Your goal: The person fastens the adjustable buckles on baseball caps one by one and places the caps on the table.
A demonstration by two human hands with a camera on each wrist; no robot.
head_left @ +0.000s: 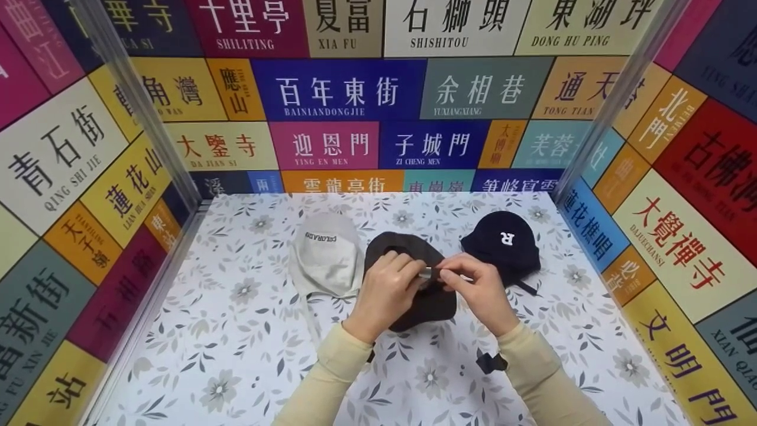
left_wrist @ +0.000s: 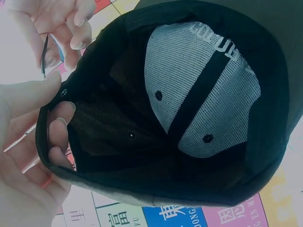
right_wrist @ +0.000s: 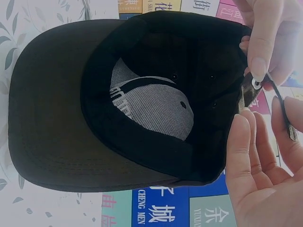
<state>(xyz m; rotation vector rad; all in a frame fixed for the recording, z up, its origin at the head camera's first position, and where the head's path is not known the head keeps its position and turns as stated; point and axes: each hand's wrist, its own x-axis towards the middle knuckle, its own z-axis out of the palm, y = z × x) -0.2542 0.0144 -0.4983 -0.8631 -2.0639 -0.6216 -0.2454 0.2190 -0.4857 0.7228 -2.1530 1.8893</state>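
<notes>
A dark brown baseball cap is held up, its hollow inside showing in both wrist views with a white mesh backing behind the stitching. My left hand grips the rear edge of the cap, thumb beside a small metal fitting on the back strap. The loose end of the strap sticks out, pinched by my right hand between thumb and fingers. To the left lies a light grey cap with dark lettering, and to the right a black cap with a white letter.
The caps are on a white tabletop with a leaf and flower print. Colourful sign-patterned panels stand at the back and both sides. A small dark object shows beside the right wrist.
</notes>
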